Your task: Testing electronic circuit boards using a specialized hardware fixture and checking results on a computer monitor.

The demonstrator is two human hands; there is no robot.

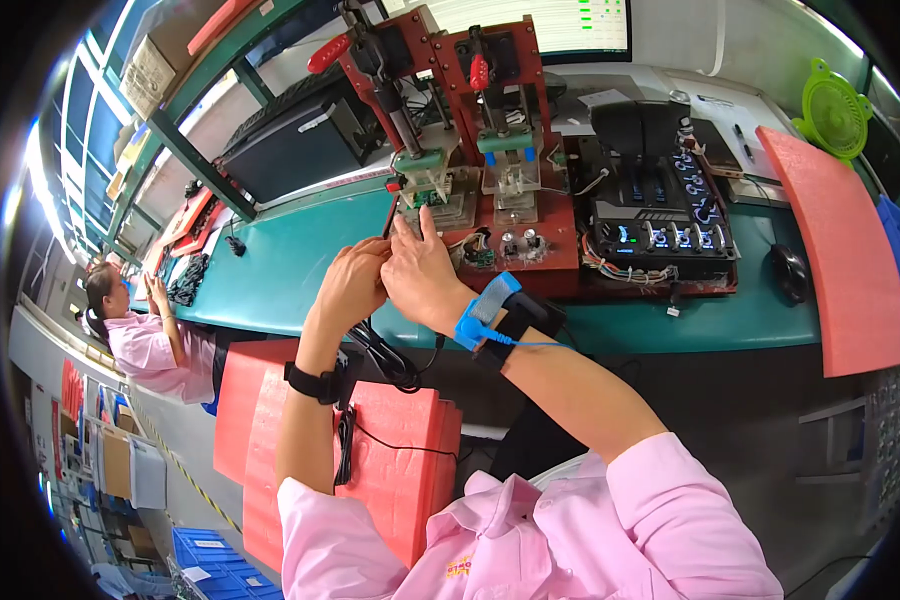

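Note:
My left hand [351,287] is curled just in front of the left-hand press fixture, its fingertips hidden against my right hand. Whatever it holds, if anything, does not show. A coiled black cable [388,362] hangs below it at the bench edge. My right hand [422,274] crosses close beside it, two fingers stretched out and apart toward a green circuit board [427,198] under the left press [418,161]. No object shows between those fingers. A blue wrist strap [486,312] with a blue cord goes round my right wrist, and a black band [313,383] round my left.
A second red-handled press [507,145] stands to the right on the red base. Beyond it are a black control box [660,238], a mouse [789,274] and a pink foam sheet [832,245]. Pink foam blocks [395,415] sit below the bench. Another person [155,335] works at far left.

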